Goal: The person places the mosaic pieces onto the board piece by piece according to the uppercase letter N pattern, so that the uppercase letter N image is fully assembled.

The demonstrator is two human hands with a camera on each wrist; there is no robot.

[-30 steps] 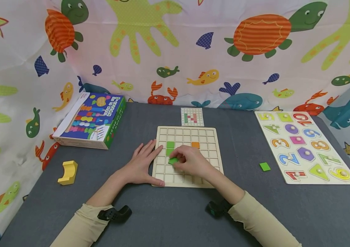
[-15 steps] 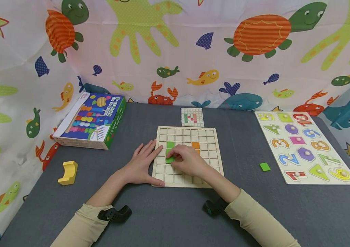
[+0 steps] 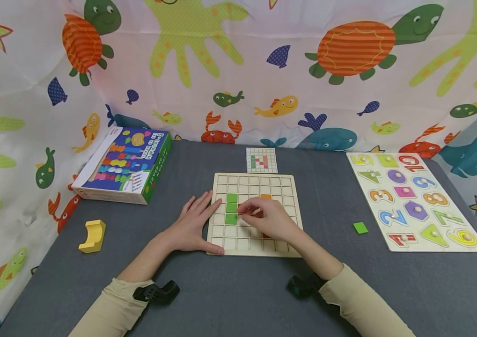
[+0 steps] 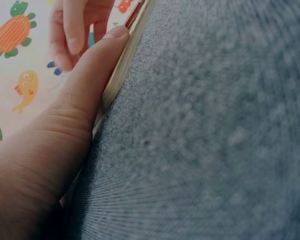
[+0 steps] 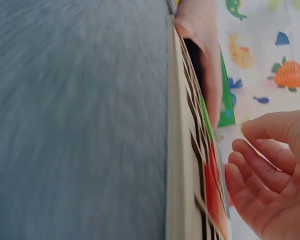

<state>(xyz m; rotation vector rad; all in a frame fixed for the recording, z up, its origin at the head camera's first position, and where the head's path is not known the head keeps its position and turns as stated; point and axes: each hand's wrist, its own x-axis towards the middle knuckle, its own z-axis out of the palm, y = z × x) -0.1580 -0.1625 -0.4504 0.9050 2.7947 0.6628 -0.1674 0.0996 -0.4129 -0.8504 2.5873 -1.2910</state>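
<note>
A wooden grid board (image 3: 221, 243) lies on the table. My left hand (image 3: 194, 224) rests spread on its left side, the thumb (image 4: 97, 62) along the near edge. Three green square tiles (image 3: 231, 218) stand in a column on the grid. Over the board's middle hovers my right hand (image 3: 269, 217), fingers loosely curled with nothing between them in the right wrist view. An orange tile (image 3: 266, 196) shows just past this hand, which partly hides other red-orange tiles (image 5: 211, 175). One loose green tile (image 3: 360, 228) lies on the table to the right.
Behind the board is a small pattern card (image 3: 261, 160). A colourful box (image 3: 124, 164) stands back left, with a yellow curved block (image 3: 92, 236) nearer me. A number-and-shape puzzle board (image 3: 417, 201) lies at the right. Printed fabric hangs behind.
My right hand has let go of the third green tile, which now lies in the column below the other two. The hand has moved slightly right; my left hand has stayed still.
</note>
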